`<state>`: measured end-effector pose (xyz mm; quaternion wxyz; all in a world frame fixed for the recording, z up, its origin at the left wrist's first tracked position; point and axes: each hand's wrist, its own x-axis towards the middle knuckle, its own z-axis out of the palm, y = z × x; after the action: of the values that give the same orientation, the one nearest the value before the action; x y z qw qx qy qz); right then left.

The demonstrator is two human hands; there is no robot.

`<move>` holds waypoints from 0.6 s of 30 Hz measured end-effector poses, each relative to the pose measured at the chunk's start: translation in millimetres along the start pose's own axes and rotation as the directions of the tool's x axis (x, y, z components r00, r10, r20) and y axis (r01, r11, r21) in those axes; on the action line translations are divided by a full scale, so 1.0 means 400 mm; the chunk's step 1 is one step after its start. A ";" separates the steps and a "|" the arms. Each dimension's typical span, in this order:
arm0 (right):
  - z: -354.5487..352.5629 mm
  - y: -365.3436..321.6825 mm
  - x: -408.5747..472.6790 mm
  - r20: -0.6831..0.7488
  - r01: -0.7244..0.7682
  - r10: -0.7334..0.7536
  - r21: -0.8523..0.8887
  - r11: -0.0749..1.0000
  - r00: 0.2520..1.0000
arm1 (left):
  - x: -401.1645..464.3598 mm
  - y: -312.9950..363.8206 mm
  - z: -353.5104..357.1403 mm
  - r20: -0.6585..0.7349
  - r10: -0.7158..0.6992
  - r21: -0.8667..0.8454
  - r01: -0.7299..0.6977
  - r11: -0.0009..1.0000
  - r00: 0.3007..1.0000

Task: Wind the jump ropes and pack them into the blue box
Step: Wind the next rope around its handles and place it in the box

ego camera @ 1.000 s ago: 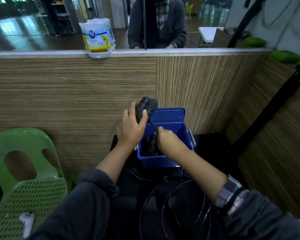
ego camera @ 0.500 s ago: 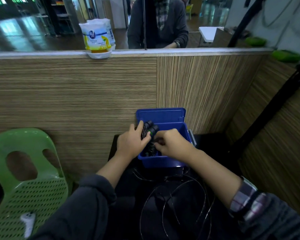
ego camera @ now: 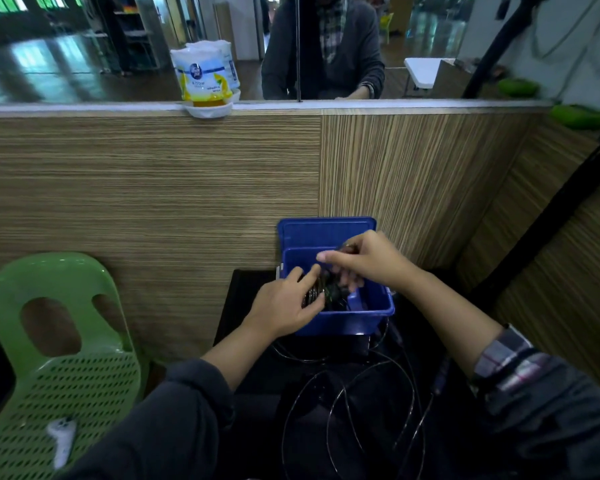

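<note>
Biggest thing ahead of both hands is the wood-grain partition [ego camera: 146, 188]; I read it as the backstop the box is parked against so it won't slide when pushed. Far left of my left hand: green chair [ego camera: 63, 341], with a small white device [ego camera: 61, 434] on its seat. Just under and in front of both hands sits the blue box [ego camera: 347, 320], lid up behind it, on a dark surface. Near side of the hands, below the wrists: loose rope loops [ego camera: 354, 403] lying unwound, some running up toward the box, so at least one jump rope is not yet packed. Left hand [ego camera: 284, 306] reaches over the box's left rim, fingers curled down onto the wound rope bundle [ego camera: 326, 294] inside; looks like it's gripping or pinning the coil so it doesn't spring open, can't separate the two. Right hand [ego camera: 364, 261] hovers above the box interior, thumb and fingertips pinched together on something small and dark, probably a rope end or handle; too blurred to confirm. My guess: tucking the tail in.
</note>
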<state>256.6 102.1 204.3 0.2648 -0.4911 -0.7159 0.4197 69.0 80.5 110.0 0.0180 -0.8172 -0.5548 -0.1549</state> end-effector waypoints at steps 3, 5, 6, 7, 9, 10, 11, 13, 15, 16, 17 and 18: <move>-0.017 0.005 0.026 -0.143 -0.073 0.030 -0.309 0.948 0.989 | -0.013 0.027 0.002 -0.005 0.084 -0.003 -0.084 0.996 0.996; -0.021 0.016 0.040 -0.167 -0.149 0.102 -0.300 0.942 0.981 | -0.020 0.036 0.005 0.022 0.094 -0.012 -0.094 0.995 0.995; -0.020 0.023 0.044 -0.191 -0.175 0.129 -0.250 0.952 0.973 | -0.021 0.037 0.005 0.033 0.090 -0.009 -0.090 0.996 0.995; -0.019 0.029 0.047 -0.214 -0.196 0.156 -0.184 0.963 0.964 | -0.020 0.037 0.006 0.040 0.086 -0.002 -0.086 0.996 0.995; -0.016 0.037 0.046 -0.212 -0.225 0.214 -0.029 0.974 0.954 | -0.018 0.039 0.010 0.037 0.081 0.016 -0.081 0.997 0.996; -0.016 0.039 0.044 -0.179 -0.235 0.241 0.051 0.971 0.954 | -0.018 0.042 0.010 0.035 0.072 0.019 -0.073 0.997 0.997; -0.018 0.038 0.041 -0.136 -0.245 0.262 0.125 0.961 0.955 | -0.019 0.045 0.010 0.034 0.062 0.019 -0.062 0.998 0.998; -0.025 0.029 0.035 -0.024 -0.264 0.281 0.275 0.925 0.959 | -0.019 0.046 0.012 0.026 0.058 0.023 -0.059 0.998 0.998; -0.037 0.019 0.025 0.118 -0.278 0.252 0.415 0.866 0.961 | -0.020 0.044 0.012 0.016 0.069 0.032 -0.070 0.997 0.997; -0.044 0.016 0.021 0.180 -0.280 0.221 0.454 0.846 0.959 | -0.020 0.041 0.013 0.019 0.071 0.037 -0.072 0.997 0.997; -0.051 0.015 0.019 0.220 -0.273 0.188 0.471 0.839 0.957 | -0.020 0.036 0.015 0.023 0.070 0.038 -0.071 0.997 0.997; -0.056 0.018 0.019 0.234 -0.256 0.162 0.463 0.849 0.959 | -0.021 0.032 0.015 0.020 0.069 0.032 -0.069 0.997 0.997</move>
<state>274.8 117.8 209.1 0.2646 -0.4421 -0.5501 0.6571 79.5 69.3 103.9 0.0312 -0.8370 -0.5288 -0.1374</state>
